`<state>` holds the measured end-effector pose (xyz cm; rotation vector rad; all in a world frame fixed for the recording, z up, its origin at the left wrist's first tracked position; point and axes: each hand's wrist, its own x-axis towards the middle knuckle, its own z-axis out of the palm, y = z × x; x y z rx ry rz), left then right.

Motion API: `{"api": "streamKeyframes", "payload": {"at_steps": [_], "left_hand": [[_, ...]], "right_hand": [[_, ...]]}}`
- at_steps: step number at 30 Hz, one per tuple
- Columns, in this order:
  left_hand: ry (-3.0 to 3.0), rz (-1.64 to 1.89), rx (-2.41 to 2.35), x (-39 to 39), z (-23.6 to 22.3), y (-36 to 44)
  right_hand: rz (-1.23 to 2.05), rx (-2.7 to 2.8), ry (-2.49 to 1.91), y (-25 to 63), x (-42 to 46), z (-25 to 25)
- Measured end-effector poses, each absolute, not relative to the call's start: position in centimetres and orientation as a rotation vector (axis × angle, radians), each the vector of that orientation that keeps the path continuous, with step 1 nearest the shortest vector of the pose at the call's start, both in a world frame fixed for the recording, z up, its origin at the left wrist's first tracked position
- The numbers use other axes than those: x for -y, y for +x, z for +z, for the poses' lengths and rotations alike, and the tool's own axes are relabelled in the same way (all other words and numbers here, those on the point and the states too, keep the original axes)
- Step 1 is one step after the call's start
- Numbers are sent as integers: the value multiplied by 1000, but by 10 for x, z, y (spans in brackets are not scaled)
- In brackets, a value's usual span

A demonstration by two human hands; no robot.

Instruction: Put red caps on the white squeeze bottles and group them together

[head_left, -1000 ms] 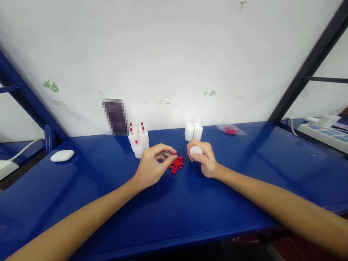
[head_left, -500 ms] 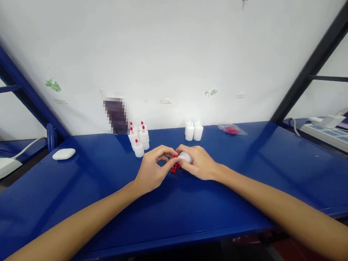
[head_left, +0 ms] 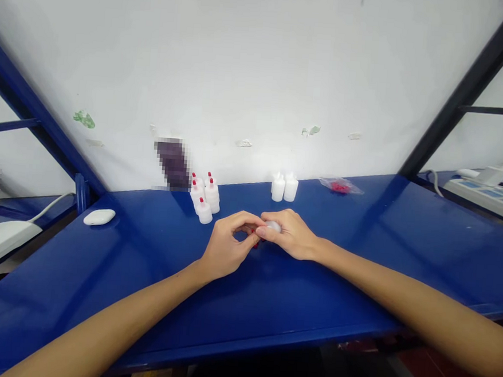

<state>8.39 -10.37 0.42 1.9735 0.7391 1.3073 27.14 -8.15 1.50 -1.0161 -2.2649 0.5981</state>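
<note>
The right hand (head_left: 293, 234) grasps a bottle (head_left: 273, 227), and the left hand (head_left: 225, 247) curls its fingertips in beside it, where what they grip, if anything, cannot be told. Caps (head_left: 255, 245) lie partly hidden below the left hand's fingertips. Beyond that hand stand red-tipped bottles (head_left: 205, 212); beyond the right, white bottles (head_left: 290, 189) and, farther right, a bag (head_left: 341, 187).

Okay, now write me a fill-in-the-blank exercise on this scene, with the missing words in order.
The body of the small white plastic bottle is in the grip of the ____ hand.
The red-tipped white plastic bottles stand to the ____ of the all-white plastic bottles.
The small pieces in the clear plastic bag are ____.
The glossy tabletop is ____.
Missing words: right; left; red; blue.
</note>
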Motion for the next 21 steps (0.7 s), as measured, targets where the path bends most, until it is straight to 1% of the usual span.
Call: {"api": "streamKeyframes", "payload": {"at_steps": [6, 12, 17, 19, 21], "left_hand": [[1880, 1268, -760, 104, 4, 84], [2032, 1244, -808, 102, 5, 84], [2143, 1233, -804, 106, 7, 89], [2179, 1267, -801, 105, 11, 88], [2183, 1393, -847, 99, 20, 80]], "right_hand": [[640, 2241, -1009, 273, 81, 17], [579, 2286, -1041, 273, 83, 17], [579, 2297, -978, 273, 83, 16], [609, 2267, -922, 274, 80, 14], [672, 2217, -842, 276, 77, 12]]}}
